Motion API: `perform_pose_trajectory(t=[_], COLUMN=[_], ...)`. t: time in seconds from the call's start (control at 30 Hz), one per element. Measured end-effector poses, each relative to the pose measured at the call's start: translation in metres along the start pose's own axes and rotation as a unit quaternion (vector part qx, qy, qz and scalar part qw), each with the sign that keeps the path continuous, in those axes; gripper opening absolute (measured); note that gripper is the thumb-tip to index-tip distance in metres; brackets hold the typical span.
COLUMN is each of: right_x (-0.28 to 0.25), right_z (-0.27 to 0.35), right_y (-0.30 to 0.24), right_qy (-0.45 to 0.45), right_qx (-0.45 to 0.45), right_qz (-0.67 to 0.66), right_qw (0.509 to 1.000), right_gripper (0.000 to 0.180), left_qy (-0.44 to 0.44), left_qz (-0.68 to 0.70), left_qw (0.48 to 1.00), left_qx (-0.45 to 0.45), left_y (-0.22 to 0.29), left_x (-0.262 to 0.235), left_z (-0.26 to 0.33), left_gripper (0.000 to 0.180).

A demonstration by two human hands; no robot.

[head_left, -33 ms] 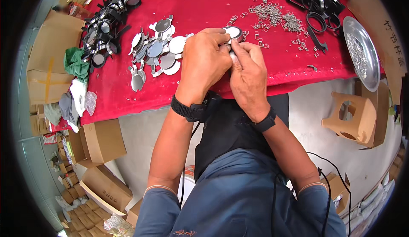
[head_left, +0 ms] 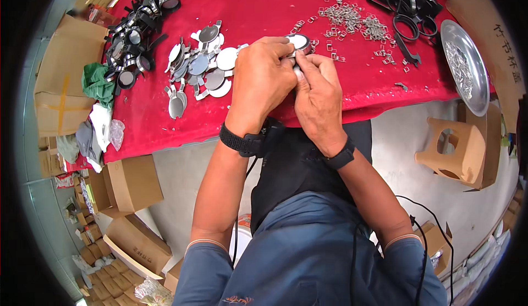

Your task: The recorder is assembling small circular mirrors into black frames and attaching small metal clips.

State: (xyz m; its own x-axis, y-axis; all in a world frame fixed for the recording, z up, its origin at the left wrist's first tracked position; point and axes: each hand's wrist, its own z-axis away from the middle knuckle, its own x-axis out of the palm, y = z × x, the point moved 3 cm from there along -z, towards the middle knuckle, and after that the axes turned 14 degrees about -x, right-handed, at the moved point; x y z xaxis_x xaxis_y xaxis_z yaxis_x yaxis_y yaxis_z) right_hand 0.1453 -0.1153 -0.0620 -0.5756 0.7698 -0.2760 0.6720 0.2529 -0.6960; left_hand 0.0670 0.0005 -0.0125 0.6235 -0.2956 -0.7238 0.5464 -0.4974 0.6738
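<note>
Both my hands work close together over the near edge of the red-covered table. Between them is a round lid (head_left: 298, 42) with a pale, shiny top and a dark rim, jutting out past the fingers. My left hand (head_left: 263, 77) is closed, its fingers bent over the lid's near left side. The thumb and forefinger of my right hand (head_left: 320, 97) pinch at the lid's near side, where the fingers hide the exact part. Left of my hands lies a pile of metal discs with tabs (head_left: 212, 64). Small metal wire clips (head_left: 352, 20) lie scattered beyond my right hand.
Black-banded lids (head_left: 132, 36) are heaped at the far left, black ring parts (head_left: 407, 25) at the far right. A steel tray (head_left: 466, 66) of small pins stands on the right edge. Below are a tan stool (head_left: 454, 151) and an open carton (head_left: 129, 185).
The view has shifted very slightly. My hands keep the same grip on the lid.
</note>
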Motion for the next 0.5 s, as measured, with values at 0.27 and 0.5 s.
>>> perform_pose_trajectory(t=[0.27,0.5], right_x=[-0.002,-0.012], right_z=[0.002,0.002], right_y=[0.001,0.012], right_qy=[0.014,-0.011], right_qx=[0.062,0.077], right_qz=[-0.058,-0.051], right_qw=[0.996,0.996], right_gripper=[0.033,0.031], left_qy=[-0.005,-0.018], left_qz=[0.021,0.032], left_qw=[0.999,0.997], left_qx=[-0.043,-0.075], left_y=[-0.005,-0.003], left_x=[0.001,-0.004], left_z=[-0.001,0.002], left_gripper=[0.031,0.032])
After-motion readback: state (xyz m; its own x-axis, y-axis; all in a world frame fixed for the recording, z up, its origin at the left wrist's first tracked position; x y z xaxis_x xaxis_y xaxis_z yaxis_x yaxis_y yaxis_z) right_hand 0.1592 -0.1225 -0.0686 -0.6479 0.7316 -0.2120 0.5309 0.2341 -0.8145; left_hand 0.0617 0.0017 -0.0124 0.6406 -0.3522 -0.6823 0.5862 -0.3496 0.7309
